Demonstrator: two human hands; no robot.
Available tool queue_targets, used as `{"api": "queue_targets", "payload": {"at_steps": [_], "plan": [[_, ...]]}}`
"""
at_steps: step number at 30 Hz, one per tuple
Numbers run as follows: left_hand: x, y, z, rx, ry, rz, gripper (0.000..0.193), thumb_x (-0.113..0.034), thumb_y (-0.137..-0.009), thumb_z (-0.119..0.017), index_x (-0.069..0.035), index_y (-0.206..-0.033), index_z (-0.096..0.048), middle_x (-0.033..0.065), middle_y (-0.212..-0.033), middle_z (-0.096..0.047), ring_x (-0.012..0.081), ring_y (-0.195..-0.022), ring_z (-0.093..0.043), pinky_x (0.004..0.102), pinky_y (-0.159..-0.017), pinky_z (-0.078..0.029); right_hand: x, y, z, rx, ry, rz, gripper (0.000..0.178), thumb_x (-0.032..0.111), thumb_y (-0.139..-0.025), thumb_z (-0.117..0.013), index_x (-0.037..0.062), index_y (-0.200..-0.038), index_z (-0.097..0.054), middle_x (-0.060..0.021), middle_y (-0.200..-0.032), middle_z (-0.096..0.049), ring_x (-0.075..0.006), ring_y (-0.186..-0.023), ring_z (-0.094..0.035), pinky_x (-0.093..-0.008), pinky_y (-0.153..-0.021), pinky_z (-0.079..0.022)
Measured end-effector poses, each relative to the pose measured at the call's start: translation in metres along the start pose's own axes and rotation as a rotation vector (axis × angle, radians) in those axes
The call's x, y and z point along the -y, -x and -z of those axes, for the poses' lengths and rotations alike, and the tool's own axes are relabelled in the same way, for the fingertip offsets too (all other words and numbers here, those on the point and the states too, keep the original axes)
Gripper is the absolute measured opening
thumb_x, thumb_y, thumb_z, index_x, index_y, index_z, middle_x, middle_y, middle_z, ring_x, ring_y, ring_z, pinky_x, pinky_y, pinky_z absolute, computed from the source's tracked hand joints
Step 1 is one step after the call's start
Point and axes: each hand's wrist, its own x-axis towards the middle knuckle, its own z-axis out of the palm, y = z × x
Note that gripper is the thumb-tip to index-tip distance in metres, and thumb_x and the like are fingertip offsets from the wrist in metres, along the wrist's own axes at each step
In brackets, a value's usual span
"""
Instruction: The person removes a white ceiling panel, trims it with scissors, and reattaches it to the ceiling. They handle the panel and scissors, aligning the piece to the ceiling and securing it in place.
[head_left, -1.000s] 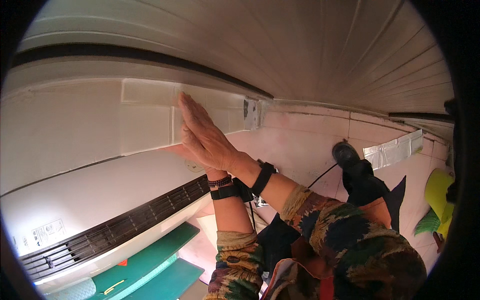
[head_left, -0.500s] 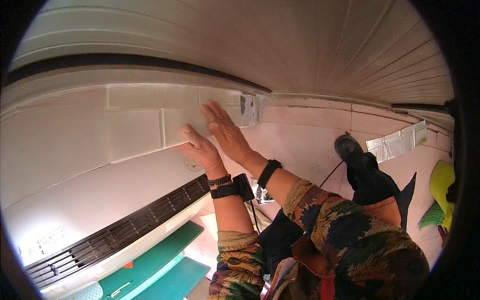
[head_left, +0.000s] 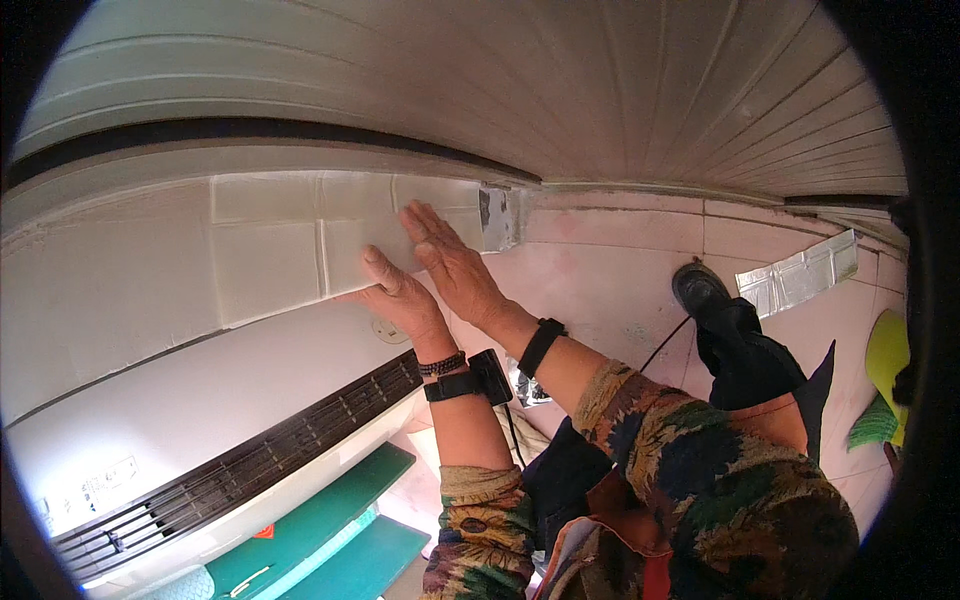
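A pale, glossy sheet with square creases [head_left: 265,255] lies along the top of a white wall-type appliance [head_left: 290,345]. My right hand [head_left: 452,262] rests flat on the sheet near its right end, fingers stretched together and pointing up and left. Just left of it, my left hand [head_left: 400,300] is at the sheet's lower edge, thumb raised and fingers stretched along that edge, partly hidden. Neither hand grips anything that I can see. A bare silvery patch [head_left: 497,218] shows beyond the sheet's right end.
A panelled ceiling [head_left: 600,90] spreads close above. The dark slatted vent [head_left: 260,460] runs along the appliance, with green boards [head_left: 330,520] below. On the pink tiled floor [head_left: 600,280] are a creased foil strip [head_left: 800,275], my dark shoe [head_left: 700,288] and a green brush-like thing [head_left: 875,422].
My right hand has settled from a blur into stillness on the sheet, almost in the same place. My left hand has barely shifted. The whole view has moved slightly.
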Motion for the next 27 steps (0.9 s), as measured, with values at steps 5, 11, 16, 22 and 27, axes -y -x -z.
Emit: {"api": "queue_targets", "payload": {"at_steps": [5,11,16,22,27], "plan": [[-0.013,0.001,0.002,0.031,0.044,0.090,0.086,-0.049,-0.100,-0.052,0.006,-0.147,-0.007,0.0313,-0.139,-0.037,0.0330,-0.116,-0.048,0.0421,-0.103,-0.042,0.000,0.005,0.011,-0.011,0.062,-0.133,0.057,0.039,-0.107,-0.020,0.0039,-0.150,-0.032,-0.0193,-0.156,-0.030,-0.0317,-0.146,-0.026,-0.0441,-0.121,-0.017],[0.030,0.015,0.013,0.211,-0.001,0.160,0.076,-0.042,-0.100,-0.053,0.006,-0.145,-0.016,0.0283,-0.139,-0.040,0.0315,-0.116,-0.050,0.0403,-0.103,-0.042,0.062,-0.032,-0.008,0.002,-0.055,0.255,0.053,0.038,-0.107,-0.025,0.0079,-0.148,-0.039,-0.0139,-0.154,-0.037,-0.0293,-0.145,-0.029,-0.0447,-0.122,-0.017],[0.044,0.017,0.015,0.233,-0.015,0.157,0.070,-0.038,-0.100,-0.053,0.007,-0.143,-0.021,0.0266,-0.138,-0.043,0.0305,-0.116,-0.051,0.0394,-0.102,-0.043,0.058,-0.032,0.003,0.053,-0.001,0.215,0.052,0.038,-0.106,-0.025,0.0094,-0.146,-0.043,-0.0111,-0.153,-0.039,-0.0279,-0.145,-0.030,-0.0427,-0.122,-0.019],[0.032,0.012,0.010,0.223,-0.062,0.138,0.063,-0.033,-0.100,-0.054,0.007,-0.141,-0.027,0.0245,-0.137,-0.046,0.0293,-0.116,-0.052,0.0382,-0.101,-0.043,0.045,-0.029,0.010,0.068,-0.053,0.151,0.054,0.041,-0.107,-0.022,0.0104,-0.146,-0.044,-0.0125,-0.153,-0.038,-0.0288,-0.144,-0.031,-0.0417,-0.122,-0.020],[0.039,0.023,0.006,0.272,-0.080,0.152,0.058,-0.029,-0.100,-0.054,0.007,-0.140,-0.032,0.0228,-0.136,-0.048,0.0283,-0.116,-0.054,0.0373,-0.101,-0.044,0.041,-0.027,0.011,0.065,-0.007,0.050,0.055,0.042,-0.107,-0.022,0.0094,-0.146,-0.042,-0.0125,-0.154,-0.038,-0.0294,-0.144,-0.030,-0.0418,-0.121,-0.020]]}}
